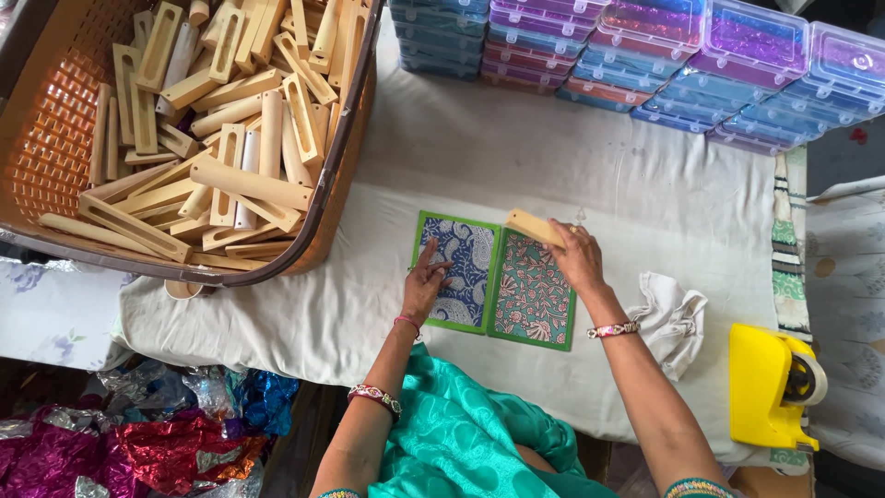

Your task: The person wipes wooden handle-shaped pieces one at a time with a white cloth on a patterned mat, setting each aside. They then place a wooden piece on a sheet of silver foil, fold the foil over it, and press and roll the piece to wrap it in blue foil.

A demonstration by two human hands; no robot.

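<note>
Two green-edged patterned cards lie side by side on the white cloth: a blue paisley card (458,269) on the left and a teal-and-pink floral card (532,293) on the right. My left hand (425,281) rests with its fingertips on the left edge of the blue card. My right hand (575,254) grips a pale wooden piece (534,226) above the top of the floral card.
A brown basket (55,138) heaped with wooden pieces (221,120) stands at the upper left. Stacked clear plastic boxes (645,55) line the back. A crumpled white cloth (671,318) and a yellow tape dispenser (770,387) lie at the right. Shiny foil wrappers (138,433) lie at the lower left.
</note>
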